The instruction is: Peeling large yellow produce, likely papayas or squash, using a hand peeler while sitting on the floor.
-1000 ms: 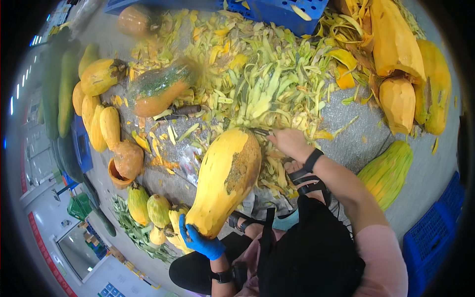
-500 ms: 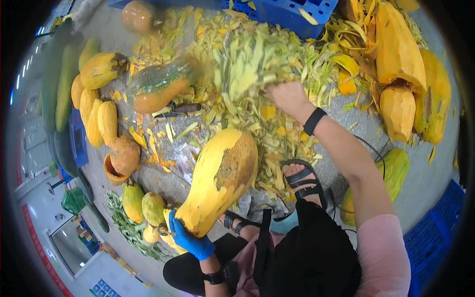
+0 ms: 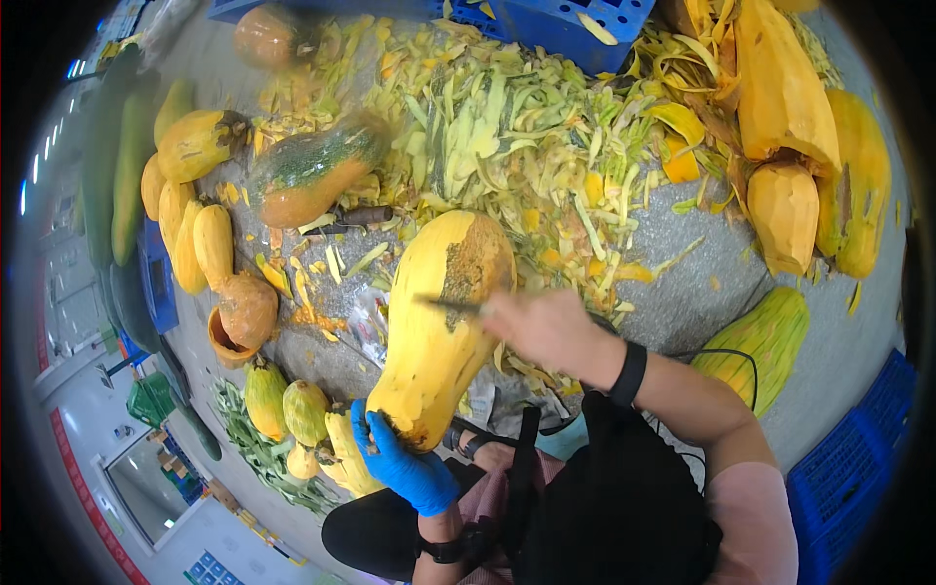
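Note:
A large yellow pumpkin [image 3: 424,336], mostly peeled, stands tilted in front of me with a rough greenish-brown patch of skin on its upper right side. My left hand [image 3: 402,466], in a blue glove, grips its narrow lower end. Over the rough patch is my bare right hand [image 3: 546,331], closed on a dark thin-bladed tool [image 3: 448,304]. Motion blurs the tool, so I cannot tell if it is a peeler or a knife, or if it touches the pumpkin. Beyond lies a heap of green and yellow peelings [image 3: 507,127].
A mottled green-orange pumpkin [image 3: 317,175] lies beyond, near a dark-handled tool [image 3: 366,216]. Peeled pumpkins [image 3: 785,88] sit at the far right, with a greenish one [image 3: 756,341] nearer. Several yellow gourds [image 3: 213,239] line the left. A blue crate [image 3: 585,34] stands at the back.
My right hand has come back from the peelings to the pumpkin, and the dark tool now shows in it. The pumpkin's upper end has moved slightly farther away and right.

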The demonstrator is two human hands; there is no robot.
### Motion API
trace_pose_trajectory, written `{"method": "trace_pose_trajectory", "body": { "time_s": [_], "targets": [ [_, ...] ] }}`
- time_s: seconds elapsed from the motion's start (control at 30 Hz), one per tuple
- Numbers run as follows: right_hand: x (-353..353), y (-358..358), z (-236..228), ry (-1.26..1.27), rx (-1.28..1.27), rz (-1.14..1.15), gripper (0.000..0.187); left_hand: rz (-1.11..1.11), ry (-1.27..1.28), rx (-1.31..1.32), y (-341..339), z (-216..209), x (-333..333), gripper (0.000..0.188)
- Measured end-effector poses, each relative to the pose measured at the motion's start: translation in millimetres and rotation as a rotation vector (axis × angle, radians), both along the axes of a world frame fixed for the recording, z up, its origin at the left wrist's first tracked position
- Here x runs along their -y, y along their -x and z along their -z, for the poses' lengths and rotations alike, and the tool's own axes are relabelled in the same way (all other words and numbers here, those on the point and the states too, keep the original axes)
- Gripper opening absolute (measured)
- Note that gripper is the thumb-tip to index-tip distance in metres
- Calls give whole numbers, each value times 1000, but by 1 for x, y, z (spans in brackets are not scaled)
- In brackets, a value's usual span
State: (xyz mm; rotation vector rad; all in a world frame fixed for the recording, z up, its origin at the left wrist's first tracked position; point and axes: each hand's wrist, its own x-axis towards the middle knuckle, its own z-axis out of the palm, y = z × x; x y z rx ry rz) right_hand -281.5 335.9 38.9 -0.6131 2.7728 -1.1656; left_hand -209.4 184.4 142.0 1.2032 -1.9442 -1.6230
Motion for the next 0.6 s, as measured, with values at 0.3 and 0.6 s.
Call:
{"method": "trace_pose_trajectory", "body": {
  "time_s": [0.3, 0.6],
  "targets": [
    [4, 6, -6, -6, 56, -29, 24, 18, 140, 12, 1, 11, 15, 34],
    [-24, 33, 51, -118, 91, 227, 27, 62, 160, -42, -11, 21, 26, 34]
  ]
}}
